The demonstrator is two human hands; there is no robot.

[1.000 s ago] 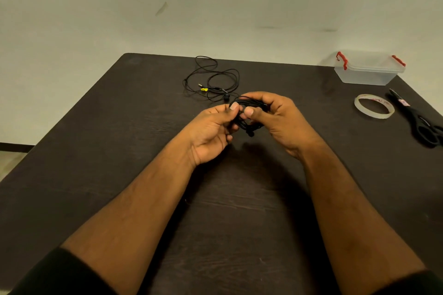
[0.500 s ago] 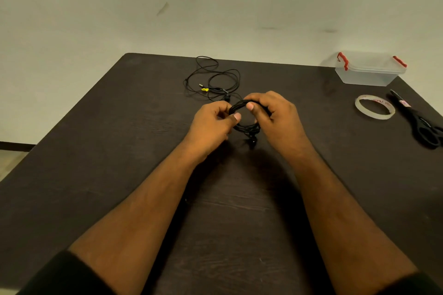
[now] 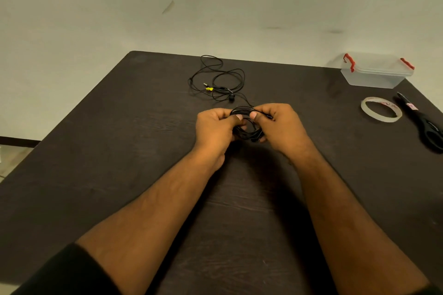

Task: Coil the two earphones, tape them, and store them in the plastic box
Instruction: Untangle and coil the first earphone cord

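A black earphone wound into a small coil (image 3: 247, 133) is held above the middle of the dark table. My left hand (image 3: 215, 129) grips the coil's left side and my right hand (image 3: 279, 124) grips its right side, thumbs meeting on top. A second black earphone (image 3: 219, 80) with a yellow tag lies loose and tangled on the table just beyond my hands. A clear plastic box (image 3: 374, 72) with red latches and its lid on stands at the far right corner. A roll of clear tape (image 3: 381, 109) lies flat in front of the box.
Black scissors (image 3: 429, 127) lie at the right edge beside the tape. The dark wooden table (image 3: 119, 151) ends at a pale wall behind; the floor shows past its left edge.
Both hands rose slightly and drew closer around the coil; the thumbs shifted onto its top, and the coil looks tighter and rounder than a second ago.
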